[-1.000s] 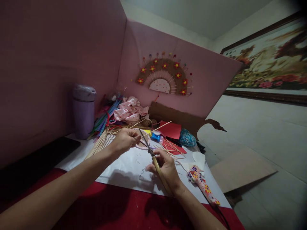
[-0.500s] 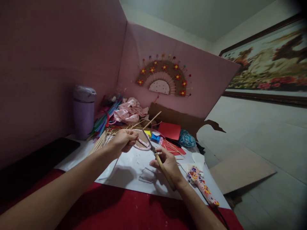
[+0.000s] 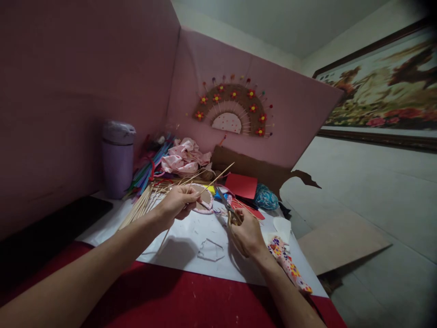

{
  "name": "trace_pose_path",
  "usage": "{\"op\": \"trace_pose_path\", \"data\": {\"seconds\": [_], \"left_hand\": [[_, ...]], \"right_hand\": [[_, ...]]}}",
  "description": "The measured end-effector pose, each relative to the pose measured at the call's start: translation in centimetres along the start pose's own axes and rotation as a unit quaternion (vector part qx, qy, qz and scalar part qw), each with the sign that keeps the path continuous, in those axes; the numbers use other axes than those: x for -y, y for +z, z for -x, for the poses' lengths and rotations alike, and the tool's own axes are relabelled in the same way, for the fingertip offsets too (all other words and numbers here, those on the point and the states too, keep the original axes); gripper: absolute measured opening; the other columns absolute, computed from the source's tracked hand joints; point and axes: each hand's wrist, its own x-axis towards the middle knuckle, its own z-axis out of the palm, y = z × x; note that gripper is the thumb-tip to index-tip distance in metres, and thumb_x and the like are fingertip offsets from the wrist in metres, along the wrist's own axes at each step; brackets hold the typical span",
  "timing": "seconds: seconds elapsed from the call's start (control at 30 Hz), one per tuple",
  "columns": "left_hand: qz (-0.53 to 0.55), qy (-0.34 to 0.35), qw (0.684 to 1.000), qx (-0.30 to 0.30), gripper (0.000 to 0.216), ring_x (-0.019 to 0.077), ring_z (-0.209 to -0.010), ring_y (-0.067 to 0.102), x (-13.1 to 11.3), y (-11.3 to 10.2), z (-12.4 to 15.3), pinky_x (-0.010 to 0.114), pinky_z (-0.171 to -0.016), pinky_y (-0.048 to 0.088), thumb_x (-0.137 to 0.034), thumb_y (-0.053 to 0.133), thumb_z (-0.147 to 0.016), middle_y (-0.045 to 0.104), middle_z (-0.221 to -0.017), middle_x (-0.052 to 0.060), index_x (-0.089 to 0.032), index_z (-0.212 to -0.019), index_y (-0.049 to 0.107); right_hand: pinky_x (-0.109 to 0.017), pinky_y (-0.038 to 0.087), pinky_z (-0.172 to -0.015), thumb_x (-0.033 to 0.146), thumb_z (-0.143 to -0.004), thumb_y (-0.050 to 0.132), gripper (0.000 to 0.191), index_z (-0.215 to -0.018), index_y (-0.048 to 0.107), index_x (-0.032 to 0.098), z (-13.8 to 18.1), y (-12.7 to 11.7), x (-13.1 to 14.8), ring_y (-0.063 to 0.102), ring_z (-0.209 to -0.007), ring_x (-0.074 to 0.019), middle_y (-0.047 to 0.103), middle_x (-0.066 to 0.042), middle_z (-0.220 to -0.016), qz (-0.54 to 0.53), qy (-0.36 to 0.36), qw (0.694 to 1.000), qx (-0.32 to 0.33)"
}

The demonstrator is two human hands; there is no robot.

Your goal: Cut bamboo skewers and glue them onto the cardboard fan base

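Pinched in the fingers of my left hand (image 3: 179, 200) is a thin wooden skewer (image 3: 220, 175), its tip slanting up to the right and its lower end pointing down toward the white paper. My right hand (image 3: 247, 230) grips a pair of scissors (image 3: 232, 214) by the handles, blades pointing up and left, apart from the skewer. Behind my left hand lies a cardboard oval (image 3: 205, 200) with a pale pink edge. Many loose skewers (image 3: 138, 207) lie to the left of that hand. Beyond the scissors are red sheets (image 3: 241, 184).
A purple bottle (image 3: 118, 164) and a dark flat object (image 3: 54, 223) stand at left. Pink cloth (image 3: 186, 157) lies at the back, blue yarn (image 3: 267, 198) at right. A flower-patterned object (image 3: 288, 262) rests near the right edge. A decorated half-round panel (image 3: 232, 102) hangs behind.
The scissors have come away from the skewer, moving right and turning in my right hand. The skewer now tilts lower to the right, still in my left hand.
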Motion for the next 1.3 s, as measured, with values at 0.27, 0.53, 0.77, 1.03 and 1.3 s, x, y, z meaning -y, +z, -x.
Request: {"op": "trace_pose_path", "data": {"seconds": [0.27,0.53,0.77,1.03,1.3], "left_hand": [[-0.028,0.002,0.999,0.018,0.022,0.0019,-0.031,0.02,-0.1,0.6,0.6,0.018,-0.034,0.007,-0.03,0.06,-0.072,0.035,-0.039,-0.007,-0.015,-0.059,0.05],[-0.125,0.069,0.99,0.004,0.026,0.0034,-0.034,0.026,0.2,1.4,0.8,0.018,-0.036,0.014,-0.038,0.058,-0.072,0.037,-0.041,-0.007,-0.014,-0.063,0.054],[-0.277,0.173,0.945,0.026,0.031,0.0065,-0.047,0.029,0.5,2.9,2.0,0.021,-0.044,0.022,-0.036,0.052,-0.078,0.036,-0.049,-0.005,-0.015,-0.055,0.048],[-0.538,0.351,0.766,-0.008,0.024,0.0091,-0.05,0.038,2.1,2.7,2.3,0.025,-0.053,0.025,-0.025,0.046,-0.084,0.051,-0.055,-0.001,-0.016,-0.063,0.053],[-0.654,0.408,0.636,-0.035,0.024,0.0134,-0.057,0.053,2.1,2.1,2.3,0.027,-0.053,0.024,-0.028,0.043,-0.086,0.062,-0.065,0.003,-0.017,-0.072,0.058]], "right_hand": [[-0.029,0.047,-0.074,0.011,-0.063,0.062,0.04,-0.103,0.062,0.017,1.9,1.0,1.7,0.062,-0.082,-0.0194,0.068,-0.007,-0.094,-0.041,-0.15,0.979,0.131],[-0.03,0.044,-0.072,0.016,-0.079,0.058,0.013,-0.09,0.064,0.018,2.4,0.4,2.9,0.059,-0.079,-0.0187,0.065,-0.006,-0.085,0.074,-0.232,0.97,0.019],[-0.041,0.04,-0.089,0.017,-0.08,0.061,0.025,-0.104,0.062,0.023,3.5,-2.3,4.6,0.056,-0.099,-0.0244,0.066,-0.008,-0.101,0.108,-0.385,0.873,-0.279],[-0.04,0.035,-0.094,0.016,-0.084,0.055,0.025,-0.107,0.062,0.021,3.1,-2.5,4.5,0.06,-0.092,-0.0202,0.069,-0.004,-0.094,0.157,-0.387,0.884,-0.211],[-0.034,0.039,-0.072,0.015,-0.085,0.054,0.022,-0.105,0.064,0.017,2.8,-2.4,4.0,0.056,-0.081,-0.0197,0.067,-0.007,-0.085,0.173,-0.409,0.876,-0.189]]}}
